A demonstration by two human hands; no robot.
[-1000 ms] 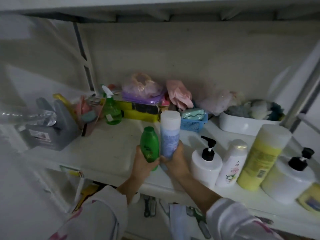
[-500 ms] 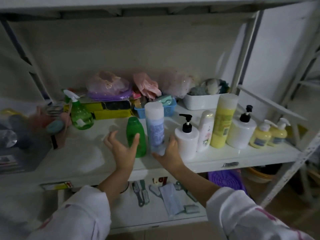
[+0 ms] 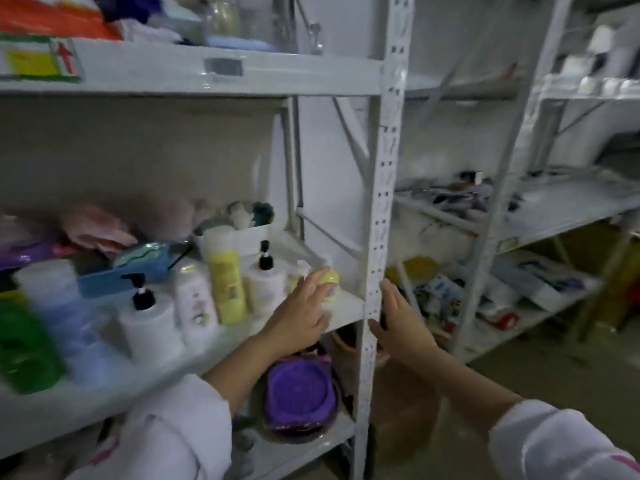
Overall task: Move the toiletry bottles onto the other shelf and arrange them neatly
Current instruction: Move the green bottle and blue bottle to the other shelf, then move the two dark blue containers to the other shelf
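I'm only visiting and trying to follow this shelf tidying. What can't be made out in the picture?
- Green bottle and blue bottle, head view: smeared by motion blur, labels unreadable.
- Small yellow pump bottles: partly covered by the left hand; touching or gripping is unclear.
- Right hand: partly behind the shelf post, so its fingers are unclear.
- Neighbouring shelf: its clutter is too small and blurred to identify.

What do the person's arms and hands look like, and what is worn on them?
Both hands, the left hand and the right hand, are bare, with no gloves; no rings or watch can be made out. Both forearms are uncovered. Each arm wears a loose white sleeve pushed up toward the elbow, the left sleeve and the right sleeve, each with small pink markings.
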